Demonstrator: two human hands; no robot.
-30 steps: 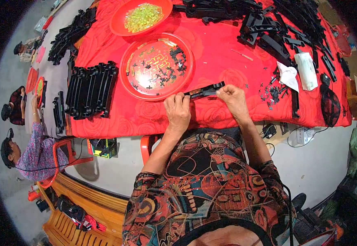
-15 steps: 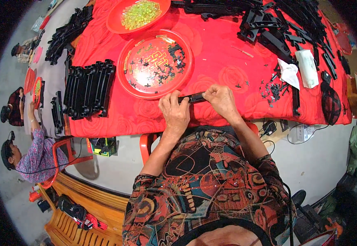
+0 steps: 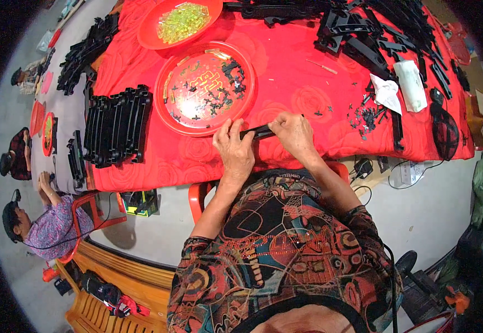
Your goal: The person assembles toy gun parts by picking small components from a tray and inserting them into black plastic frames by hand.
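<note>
A long black plastic part (image 3: 261,132) lies crosswise between my two hands near the table's front edge. My left hand (image 3: 234,151) is closed on its left end, fingers bent over the top. At its right end, my right hand (image 3: 293,136) grips it with thumb and fingers pinched; whether a smaller piece sits in that pinch is hidden. Just beyond my left hand is a round red tray (image 3: 161,111) with small black cross-shaped pieces (image 3: 219,102) and a few clear yellowish pieces along its rim.
A red bowl (image 3: 147,36) holds yellow-green clear pieces. Black parts stand in a row (image 3: 117,126) at left; more lie heaped (image 3: 358,39) far right. Small black bits (image 3: 368,117), a white tissue (image 3: 385,93), a white roll (image 3: 410,86) and a thin tool (image 3: 322,66) lie rightward. A co-worker (image 3: 58,222) sits left.
My right hand has shifted slightly left along the black part, whose far end now shows beyond it. My left hand keeps its hold. The co-worker's arm has drawn back from the small tray.
</note>
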